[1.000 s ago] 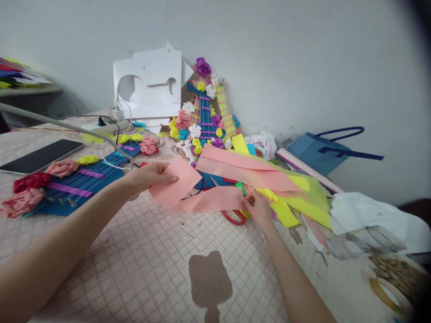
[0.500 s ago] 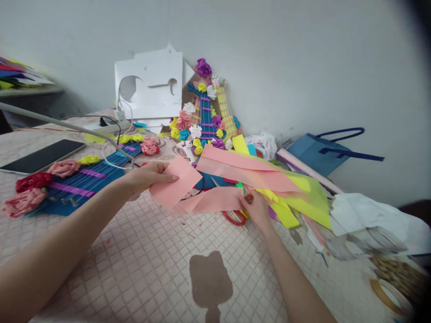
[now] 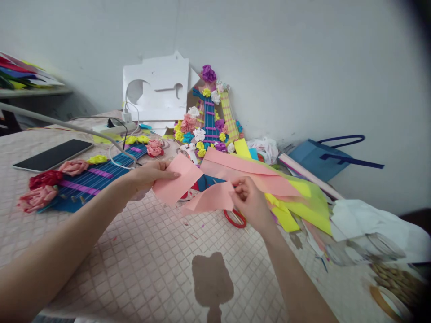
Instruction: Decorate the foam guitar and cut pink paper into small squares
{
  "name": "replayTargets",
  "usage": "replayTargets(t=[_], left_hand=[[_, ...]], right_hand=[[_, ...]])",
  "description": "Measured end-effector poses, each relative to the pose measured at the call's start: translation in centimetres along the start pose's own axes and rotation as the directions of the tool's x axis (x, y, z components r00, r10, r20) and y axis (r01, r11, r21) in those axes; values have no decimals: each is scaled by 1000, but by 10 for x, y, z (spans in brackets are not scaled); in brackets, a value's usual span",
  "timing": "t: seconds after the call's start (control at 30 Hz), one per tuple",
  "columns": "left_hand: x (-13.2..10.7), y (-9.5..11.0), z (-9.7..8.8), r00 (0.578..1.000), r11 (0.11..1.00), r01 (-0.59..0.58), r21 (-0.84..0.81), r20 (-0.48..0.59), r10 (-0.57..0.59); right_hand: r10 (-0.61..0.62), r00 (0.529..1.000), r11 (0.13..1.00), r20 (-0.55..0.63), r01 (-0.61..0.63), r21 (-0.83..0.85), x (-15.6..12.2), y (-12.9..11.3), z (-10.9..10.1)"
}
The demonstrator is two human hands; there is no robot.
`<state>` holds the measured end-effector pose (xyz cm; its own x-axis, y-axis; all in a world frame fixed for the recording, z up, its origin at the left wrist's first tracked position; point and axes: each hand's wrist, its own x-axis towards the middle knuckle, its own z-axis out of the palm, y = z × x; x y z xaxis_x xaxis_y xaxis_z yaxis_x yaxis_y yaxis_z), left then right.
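Pinched in my left hand is a flat pink paper piece, held up over the table with the thumb on top. My right hand grips one end of a pink paper strip between thumb and fingertips. The strip bends down toward the left, and its far end lies below the left-hand piece; whether the two are joined I cannot tell. Just under the right hand sit scissors with red handles, their blades partly covered. Behind both hands lie larger pink sheets.
A blue paper guitar with paper flowers lies at left beside a dark tablet. Decorated guitars and white cut-out board lean against the wall. A glue gun, yellow sheets and a tape roll also lie around.
My right hand has moved slightly left and up with the strip end, so the strip bows more. My left hand keeps its piece. The view has shifted a little.
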<state>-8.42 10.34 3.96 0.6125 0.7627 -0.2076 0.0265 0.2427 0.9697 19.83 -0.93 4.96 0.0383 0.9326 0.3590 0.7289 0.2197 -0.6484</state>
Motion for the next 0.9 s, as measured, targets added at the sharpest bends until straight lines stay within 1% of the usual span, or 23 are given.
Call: replayTargets(t=[0.1,0.17,0.23,0.27,0.3,0.33,0.37,0.4,0.43,0.47,0.5,0.57,0.6,0.7,0.8,0.9], left_hand=[[-1,2,-1,1000,1000,-11,-19,-21,11],[-2,3,-1,999,999,-20,-29,-28,19],[-3,4,-1,999,999,-31,-39,-19,31],[-4,4,-1,999,999,-34,-43,-13,33],[-4,3,-1,999,998,-34,-46,-6,34],[-3,3,-1,999,998,-33,-47,1,33],[-3,2,0,999,998,-29,-47,11,30],[-3,1,1,999,999,-23,-48,23,24],[-2,0,2,999,999,-15,-48,38,17],[-2,-1,4,999,999,-5,-48,54,8],[-1,-2,6,998,999,9,-47,67,-5],[0,-5,12,995,998,41,-47,94,-37],[0,-6,16,993,997,56,-49,110,-50],[-2,-10,27,983,994,79,-69,174,-66],[-5,-12,37,974,993,97,-63,211,-81],[-9,-13,46,965,990,138,-32,228,-127]], right_hand=[[-106,988,979,112,123,-162,-2,-34,32],[-185,946,952,265,240,-191,-5,-45,54],[-274,877,925,394,352,-142,-8,-48,68],[-305,852,922,425,375,-90,-10,-46,69],[-325,846,927,423,374,-35,-11,-41,67],[-324,865,938,383,345,14,-12,-34,61],[-298,898,953,325,302,40,-13,-24,53],[-254,936,966,243,257,20,-13,-13,42],[-199,963,978,183,206,-24,-13,-1,31],[-134,986,987,103,142,-70,-12,13,21],[-70,996,990,55,76,-120,-12,26,12],[18,999,967,35,-8,-253,-13,52,1],[52,997,950,54,-33,-312,-14,63,0],[175,980,910,95,-124,-395,-15,85,7],[256,962,875,98,-187,-447,-15,93,17],[237,967,861,90,-166,-480,-15,92,22]])
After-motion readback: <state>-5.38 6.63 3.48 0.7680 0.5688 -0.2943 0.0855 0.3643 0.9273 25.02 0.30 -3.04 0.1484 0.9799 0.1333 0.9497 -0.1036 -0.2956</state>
